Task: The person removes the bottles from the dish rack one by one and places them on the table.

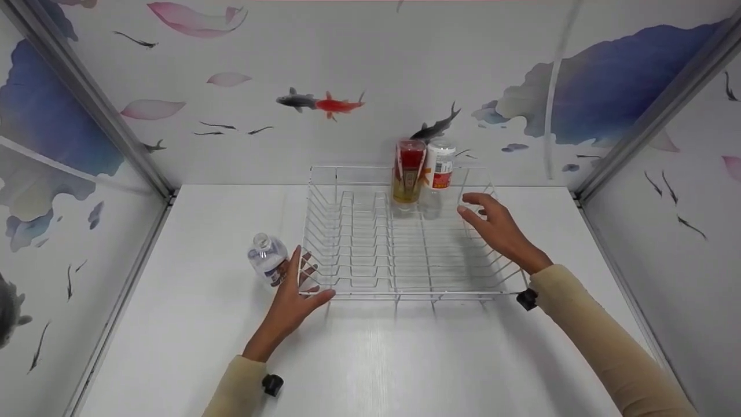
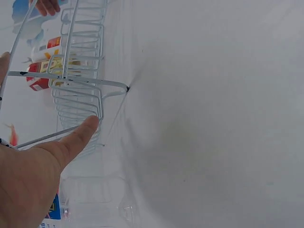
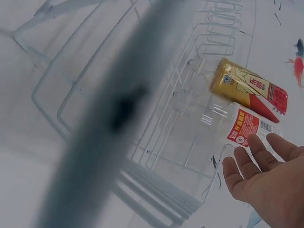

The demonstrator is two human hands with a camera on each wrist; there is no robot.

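A white wire dish rack [image 1: 405,296] stands on the table. At its front left corner is my left hand [image 1: 292,298], fingers spread along the rack's side and thumb extended over the front rim. Beside those fingers, outside the rack, a clear plastic bottle [image 1: 267,255] stands without a visible cap. My right hand [image 1: 499,229] hovers over the rack's right side, fingers loosely bent and holding nothing. In the back of the rack two bottles stand neck down: a red and gold one [image 3: 249,90] and a clear one with a white and red label [image 3: 244,124].
White panels [image 1: 370,46] painted with fish and petals enclose the table [image 1: 370,359] at the back and both sides. Metal corner posts [image 1: 654,107] rise at the back left and right. The rack's back rim runs close to the back panel.
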